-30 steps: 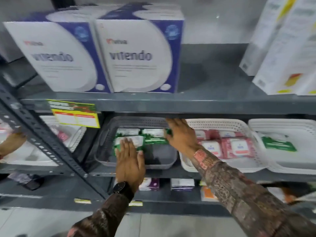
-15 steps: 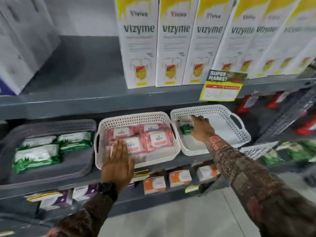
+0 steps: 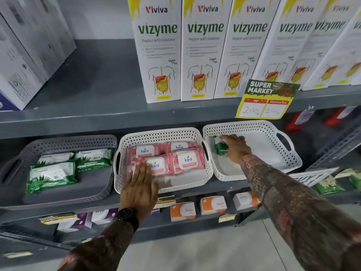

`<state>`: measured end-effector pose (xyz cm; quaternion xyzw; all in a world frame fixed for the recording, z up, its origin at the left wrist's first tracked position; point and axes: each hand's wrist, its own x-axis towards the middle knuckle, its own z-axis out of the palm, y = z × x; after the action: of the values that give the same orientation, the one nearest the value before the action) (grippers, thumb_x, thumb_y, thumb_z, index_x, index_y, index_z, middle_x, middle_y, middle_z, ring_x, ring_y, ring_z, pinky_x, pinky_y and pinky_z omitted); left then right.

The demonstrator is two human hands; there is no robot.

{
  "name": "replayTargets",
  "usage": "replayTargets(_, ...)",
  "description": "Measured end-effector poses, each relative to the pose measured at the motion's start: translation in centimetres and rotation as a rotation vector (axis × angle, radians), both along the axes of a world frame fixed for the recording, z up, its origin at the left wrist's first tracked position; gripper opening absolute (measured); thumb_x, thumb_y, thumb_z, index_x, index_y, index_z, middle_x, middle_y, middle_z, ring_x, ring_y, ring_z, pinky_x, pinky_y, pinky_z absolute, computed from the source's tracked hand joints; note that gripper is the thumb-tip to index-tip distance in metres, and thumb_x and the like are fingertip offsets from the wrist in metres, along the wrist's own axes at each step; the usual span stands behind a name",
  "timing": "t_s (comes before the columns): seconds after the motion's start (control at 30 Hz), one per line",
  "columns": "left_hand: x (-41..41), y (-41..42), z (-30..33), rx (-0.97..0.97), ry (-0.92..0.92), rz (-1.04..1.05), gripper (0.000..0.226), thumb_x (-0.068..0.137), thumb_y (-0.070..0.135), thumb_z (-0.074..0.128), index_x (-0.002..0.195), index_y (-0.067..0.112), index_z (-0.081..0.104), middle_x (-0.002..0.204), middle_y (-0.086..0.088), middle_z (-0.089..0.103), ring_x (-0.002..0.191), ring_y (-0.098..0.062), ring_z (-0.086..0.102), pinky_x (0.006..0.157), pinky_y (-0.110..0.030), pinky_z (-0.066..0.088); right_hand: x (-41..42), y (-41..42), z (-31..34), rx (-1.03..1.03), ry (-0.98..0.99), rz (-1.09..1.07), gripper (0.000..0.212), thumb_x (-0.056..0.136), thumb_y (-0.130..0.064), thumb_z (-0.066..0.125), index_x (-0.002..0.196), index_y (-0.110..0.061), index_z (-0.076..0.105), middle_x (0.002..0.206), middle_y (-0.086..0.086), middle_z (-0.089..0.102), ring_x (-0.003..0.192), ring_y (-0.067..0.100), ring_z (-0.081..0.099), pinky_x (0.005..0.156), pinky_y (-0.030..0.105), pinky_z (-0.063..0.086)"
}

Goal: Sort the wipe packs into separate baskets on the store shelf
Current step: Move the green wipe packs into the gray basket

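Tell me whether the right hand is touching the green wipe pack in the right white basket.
Touching. The head view shows the right hand with its fingers over the green wipe pack.

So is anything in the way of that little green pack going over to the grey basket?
Yes. The white basket of pink Kara packs sits between. The right hand grips the green pack in the right white basket; the grey basket is far left.

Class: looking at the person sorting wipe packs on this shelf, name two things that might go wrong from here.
1. The right hand is on a green pack alone in the right white basket; it may end up apart from the grey basket of green ones.
2. The left hand leaning over the middle basket's front rim may tip it.
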<state>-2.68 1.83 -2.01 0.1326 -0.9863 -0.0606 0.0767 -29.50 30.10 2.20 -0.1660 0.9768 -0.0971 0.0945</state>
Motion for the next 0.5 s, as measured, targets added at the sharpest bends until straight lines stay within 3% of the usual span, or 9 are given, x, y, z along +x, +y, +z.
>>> replayTargets(0.1, 0.1, 0.1, 0.1, 0.016, -0.007, -0.002, 0.070, 0.104, 0.047, 0.014, 0.162, 0.008, 0.023, 0.170, -0.008, 0.018, 0.160, -0.023, 0.018, 0.131, -0.046, 0.013, 1.1, -0.8, 0.9, -0.108, 0.118, -0.058, 0.075, 0.087, -0.010, 0.073, 0.153, -0.032, 0.044, 0.148, 0.007, 0.049, 0.134, 0.037, 0.038, 0.092, 0.055, 0.055)
replayTargets(0.27, 0.5, -0.5, 1.0, 0.140, 0.037, -0.042, 0.071, 0.105, 0.051, 0.010, 0.165, 0.013, -0.001, 0.172, -0.004, -0.008, 0.161, -0.018, -0.007, 0.132, -0.044, 0.001, 4.5, -6.2, 4.9, -0.270, 0.366, -0.007, 0.074, 0.084, -0.012, 0.075, 0.150, -0.030, 0.049, 0.148, 0.012, 0.050, 0.135, 0.043, 0.039, 0.089, 0.058, 0.057)
replayTargets(0.37, 2.2, -2.8, 2.2, 0.181, 0.154, -0.041, 0.068, 0.107, 0.051, 0.013, 0.165, 0.019, -0.004, 0.174, -0.003, -0.008, 0.161, -0.015, -0.012, 0.132, -0.046, 0.000, 7.7, -11.8, 7.1, -0.293, 0.428, 0.105, 0.066, 0.082, -0.015, 0.078, 0.144, -0.021, 0.057, 0.147, 0.016, 0.056, 0.138, 0.047, 0.041, 0.093, 0.059, 0.057)
replayTargets(0.5, 6.7, -9.7, 2.5, 0.209, 0.253, 0.101, 0.066, 0.107, 0.047, 0.018, 0.164, 0.019, 0.001, 0.174, -0.006, -0.002, 0.162, -0.019, -0.007, 0.132, -0.050, 0.002, 13.4, -20.6, 8.3, -0.337, 0.427, 0.278, 0.066, 0.080, -0.031, 0.082, 0.142, -0.030, 0.059, 0.148, 0.008, 0.057, 0.138, 0.040, 0.046, 0.085, 0.048, 0.059)
